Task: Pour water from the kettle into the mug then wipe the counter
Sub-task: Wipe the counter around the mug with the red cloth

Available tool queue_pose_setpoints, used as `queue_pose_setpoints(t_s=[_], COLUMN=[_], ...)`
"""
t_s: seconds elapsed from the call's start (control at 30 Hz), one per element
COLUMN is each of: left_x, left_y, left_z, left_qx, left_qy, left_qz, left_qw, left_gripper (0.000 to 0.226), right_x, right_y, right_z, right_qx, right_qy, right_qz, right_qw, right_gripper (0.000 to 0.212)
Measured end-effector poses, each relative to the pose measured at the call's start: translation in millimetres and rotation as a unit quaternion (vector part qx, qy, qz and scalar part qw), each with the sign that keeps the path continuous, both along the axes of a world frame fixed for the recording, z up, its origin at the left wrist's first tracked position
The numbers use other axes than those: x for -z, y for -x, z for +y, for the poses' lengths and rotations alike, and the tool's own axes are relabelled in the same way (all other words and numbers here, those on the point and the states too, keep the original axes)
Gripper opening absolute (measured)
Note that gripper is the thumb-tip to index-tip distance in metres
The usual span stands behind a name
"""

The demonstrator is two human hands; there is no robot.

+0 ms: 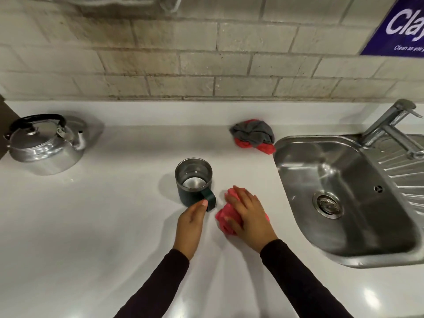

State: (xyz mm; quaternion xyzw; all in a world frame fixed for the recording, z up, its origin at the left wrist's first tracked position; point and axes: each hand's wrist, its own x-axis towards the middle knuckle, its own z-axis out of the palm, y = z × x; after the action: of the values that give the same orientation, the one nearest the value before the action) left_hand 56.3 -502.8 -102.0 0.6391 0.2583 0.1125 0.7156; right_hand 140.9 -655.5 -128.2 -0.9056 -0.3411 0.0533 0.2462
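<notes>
A dark green mug (193,182) with a steel inside stands upright in the middle of the white counter (91,226); its inside gleams, and whether water is in it I cannot tell. My left hand (191,222) grips the mug's handle from the near side. Just right of the mug, my right hand (249,216) presses flat on a crumpled pink cloth (226,215) that lies on the counter. The shiny metal kettle (46,143) with a black handle sits upright at the far left, away from both hands.
A steel sink (344,196) with a tap (387,122) fills the right side. A grey and red bundle of cloths (253,136) lies by the sink's back left corner. A tiled wall (183,53) backs the counter.
</notes>
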Motion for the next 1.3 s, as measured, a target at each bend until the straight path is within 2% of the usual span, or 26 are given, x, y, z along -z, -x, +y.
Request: queue_pose_setpoints(t_s=[0.07,0.2,0.37,0.47,0.57,0.8,1.0,1.17,1.3], left_x=[-1.1,0.1,9.2,17.2,20.1,11.3,-22.5,-31.5,-28.6], left_y=[-9.1,-27.5,-35.6,-32.7,-29.7,-19.5,-1.3,17.2,28.9], left_z=[-3.7,-8.4,-11.0,-4.3,5.0,25.7,54.0,75.9,90.4], left_qx=[0.015,0.021,-0.024,-0.041,-0.035,-0.013,0.000,-0.014,-0.040], left_qy=[0.025,0.035,0.002,-0.042,-0.072,-0.104,-0.133,-0.150,-0.158], left_qz=[-0.008,-0.013,-0.002,0.003,0.006,0.003,0.006,0.022,0.035], left_qw=[1.000,0.999,1.000,0.998,0.997,0.995,0.991,0.988,0.986], left_gripper=[0.027,0.034,0.041,0.047,0.048,0.047,0.043,0.043,0.043], right_x=[9.0,19.7,21.1,22.1,22.4,13.8,-2.0,-1.2,5.4], right_y=[5.5,14.7,19.3,21.5,15.9,-37.4,-91.4,-90.0,-57.2], right_z=[-0.1,0.0,9.2,10.5,10.8,19.3,55.5,99.0,105.5], right_qx=[-0.017,0.023,0.112,0.124,0.102,0.082,0.097,0.010,-0.096], right_qy=[0.059,0.096,0.095,0.103,0.119,0.069,-0.057,-0.049,-0.005], right_qz=[-0.013,-0.032,0.010,0.000,-0.006,0.038,0.115,0.142,0.077], right_qw=[0.998,0.995,0.989,0.987,0.988,0.994,0.987,0.989,0.992], right_gripper=[0.052,0.050,0.079,0.085,0.078,0.064,0.044,0.041,0.049])
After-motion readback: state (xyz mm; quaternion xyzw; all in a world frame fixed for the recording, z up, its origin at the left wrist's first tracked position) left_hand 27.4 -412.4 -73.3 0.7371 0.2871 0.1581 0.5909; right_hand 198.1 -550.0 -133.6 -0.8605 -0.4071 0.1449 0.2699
